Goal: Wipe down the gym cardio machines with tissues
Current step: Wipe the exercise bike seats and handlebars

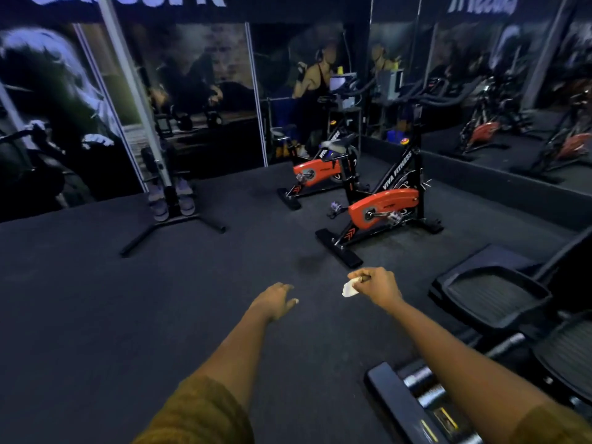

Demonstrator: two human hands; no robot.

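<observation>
My right hand (376,285) is stretched out over the dark floor, closed on a small crumpled white tissue (349,289). My left hand (275,299) reaches forward beside it, fingers apart and holding nothing. Ahead stands a black spin bike with an orange flywheel cover (382,208); its front foot lies just beyond my right hand. A second orange spin bike (317,173) stands farther back. At the right edge are the black mesh pedals of an elliptical machine (493,296), close to my right forearm.
A black upright machine with a T-shaped base (173,200) stands at the left on the dark rubber floor (128,299). Wall murals fill the back; mirrors on the right reflect more bikes. A black frame rail with rollers (407,402) lies at the lower right.
</observation>
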